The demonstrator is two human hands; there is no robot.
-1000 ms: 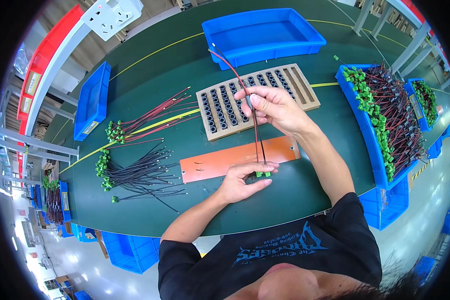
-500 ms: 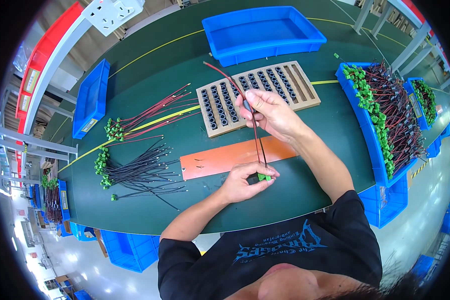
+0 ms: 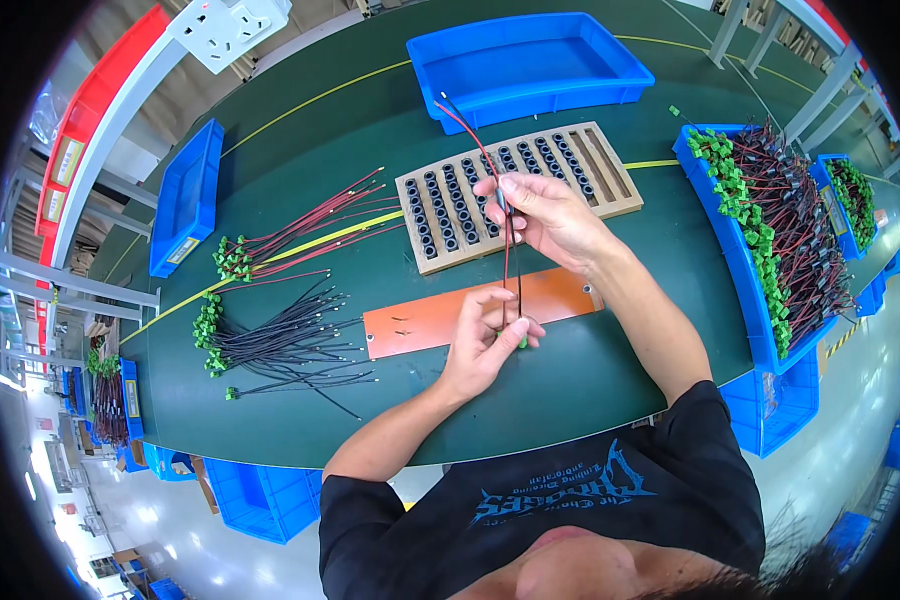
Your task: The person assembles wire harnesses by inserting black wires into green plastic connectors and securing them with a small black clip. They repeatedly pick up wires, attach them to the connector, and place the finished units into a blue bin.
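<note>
My left hand [image 3: 478,345] is closed around the lower end of a red-and-black wire pair [image 3: 506,262], over the orange strip. A bit of its green connector [image 3: 523,342] shows at the fingertips. Higher up, in front of the wooden rack [image 3: 425,264], my right hand [image 3: 552,215] pinches the same wires. A dark cylindrical sleeve on them [image 3: 501,197] is partly hidden by those fingers. Beyond the right hand the free wire ends point up toward the large blue tray. Several rows of black ring-shaped cores [image 3: 450,205] fill most slots of the rack.
Left of me lie black wires [image 3: 270,335] and red wires [image 3: 310,215] with green connectors. The orange strip [image 3: 425,325] lies ahead. Blue trays stand at the far side [image 3: 530,105] and left [image 3: 187,200]. At right a blue bin [image 3: 715,210] holds many finished-looking wire assemblies.
My left hand has risen a little and turned, covering more of the green connector. The wires stand more upright, their free ends shifted right and up. My right hand still pinches them.
</note>
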